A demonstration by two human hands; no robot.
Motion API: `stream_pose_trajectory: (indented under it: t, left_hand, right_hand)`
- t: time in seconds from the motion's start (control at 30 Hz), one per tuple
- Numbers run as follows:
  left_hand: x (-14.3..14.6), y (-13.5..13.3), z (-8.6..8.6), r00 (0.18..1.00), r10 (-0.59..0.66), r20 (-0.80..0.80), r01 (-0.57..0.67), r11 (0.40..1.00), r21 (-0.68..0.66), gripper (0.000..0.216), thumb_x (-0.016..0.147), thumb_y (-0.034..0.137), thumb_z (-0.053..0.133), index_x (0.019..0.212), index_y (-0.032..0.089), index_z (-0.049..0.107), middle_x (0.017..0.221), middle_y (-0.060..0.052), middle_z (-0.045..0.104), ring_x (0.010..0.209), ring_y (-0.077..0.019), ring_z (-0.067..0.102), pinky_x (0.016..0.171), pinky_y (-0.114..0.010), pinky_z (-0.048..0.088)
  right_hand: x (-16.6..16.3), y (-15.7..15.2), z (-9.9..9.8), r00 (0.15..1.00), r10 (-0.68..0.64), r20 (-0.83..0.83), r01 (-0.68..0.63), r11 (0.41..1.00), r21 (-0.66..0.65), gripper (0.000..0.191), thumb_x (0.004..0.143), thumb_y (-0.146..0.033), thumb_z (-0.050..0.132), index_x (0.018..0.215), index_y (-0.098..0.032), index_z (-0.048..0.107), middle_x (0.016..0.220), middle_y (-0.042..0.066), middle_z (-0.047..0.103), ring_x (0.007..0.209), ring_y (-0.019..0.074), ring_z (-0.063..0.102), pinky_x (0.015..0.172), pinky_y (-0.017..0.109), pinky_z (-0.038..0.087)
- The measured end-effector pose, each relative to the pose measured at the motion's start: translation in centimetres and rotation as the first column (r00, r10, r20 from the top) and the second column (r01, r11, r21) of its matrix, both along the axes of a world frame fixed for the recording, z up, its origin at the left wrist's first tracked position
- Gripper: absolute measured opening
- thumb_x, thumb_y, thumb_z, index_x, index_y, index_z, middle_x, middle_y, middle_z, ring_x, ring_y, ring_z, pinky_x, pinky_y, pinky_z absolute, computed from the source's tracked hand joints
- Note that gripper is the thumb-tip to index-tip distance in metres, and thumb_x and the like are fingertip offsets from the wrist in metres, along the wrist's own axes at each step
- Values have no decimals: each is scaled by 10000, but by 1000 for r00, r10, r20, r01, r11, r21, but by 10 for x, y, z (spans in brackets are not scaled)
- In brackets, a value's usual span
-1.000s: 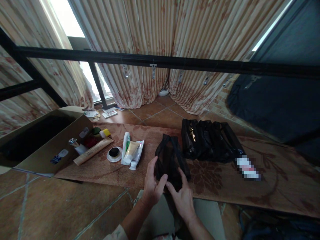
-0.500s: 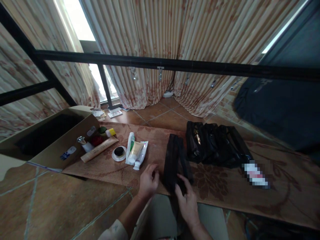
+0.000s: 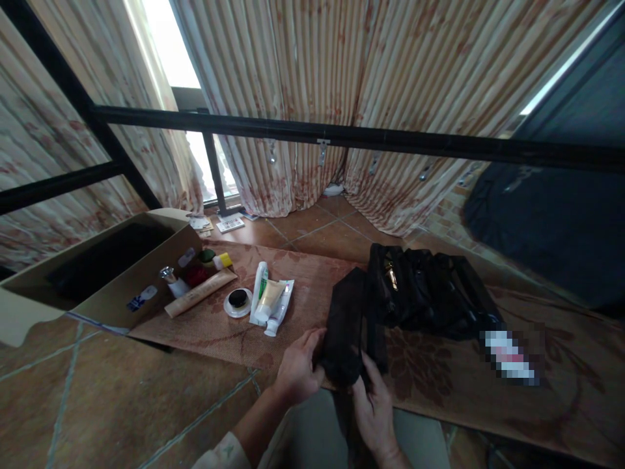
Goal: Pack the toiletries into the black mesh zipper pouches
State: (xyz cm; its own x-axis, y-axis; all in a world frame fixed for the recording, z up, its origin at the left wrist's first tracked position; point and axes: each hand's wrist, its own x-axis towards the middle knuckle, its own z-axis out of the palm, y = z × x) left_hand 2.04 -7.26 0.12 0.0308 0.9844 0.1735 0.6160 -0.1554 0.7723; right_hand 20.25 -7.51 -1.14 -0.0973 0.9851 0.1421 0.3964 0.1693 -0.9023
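Row of black pouches [image 3: 424,290] on the surface [image 3: 312,280] taken as landmark. Separate black pouch [image 3: 343,319] sits just left of the row, near end at the surface's front edge; contact with the row cannot be told. Right hand [image 3: 378,407] pinches the pouch's near right corner, thumb and fingers closed on it. Left hand [image 3: 300,368] is curled against its near left side; whether it pinches or only rests there, cannot tell. Left of the row, beyond a bare stretch: overlapping tubes [image 3: 271,301], then a round jar [image 3: 238,301]; farthest left, an open carton [image 3: 161,280]. Risks, judged: a pull toward the body could slide the pouch off the edge; soft walls may fold if squeezed only at the near end; a swing rightward could knock the row askew.
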Motion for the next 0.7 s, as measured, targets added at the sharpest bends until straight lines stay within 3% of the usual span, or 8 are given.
stream_pose_trajectory:
  t: [0.1,0.37,0.6,0.7]
  left_hand:
    - [0,0,-3,1000,-25,-12,25,1000,17,726,612,110,591,1311,221,433,1263,-83,553,1141,-258,539,989,-410,434]
    - [10,-2,-15,984,36,-177,-35,999,6,354,691,143,579,1038,202,616,1019,-67,646,950,-237,586,873,-378,452]
    - [15,-1,-16,967,70,-243,-76,997,-14,135,689,115,569,772,198,635,826,-40,636,802,-195,579,741,-306,433]
    - [16,-1,-15,962,92,-258,-104,994,-31,87,709,136,575,748,194,627,810,-38,631,779,-186,579,727,-298,425]
  right_hand:
    - [-2,4,9,996,65,56,-68,996,52,466,896,-383,491,1315,-182,511,1255,95,613,1163,224,573,940,321,494]
    - [-6,10,29,959,158,237,-174,983,49,501,919,-349,433,1401,-215,407,1156,71,672,969,200,677,770,262,557]
    - [-3,10,33,948,185,259,-213,973,87,509,937,-338,382,1424,-191,356,1291,104,582,1145,209,588,892,301,516]
    - [1,10,38,966,143,217,-173,976,129,539,926,-363,414,1431,-193,333,1293,104,576,1093,197,613,869,287,517]
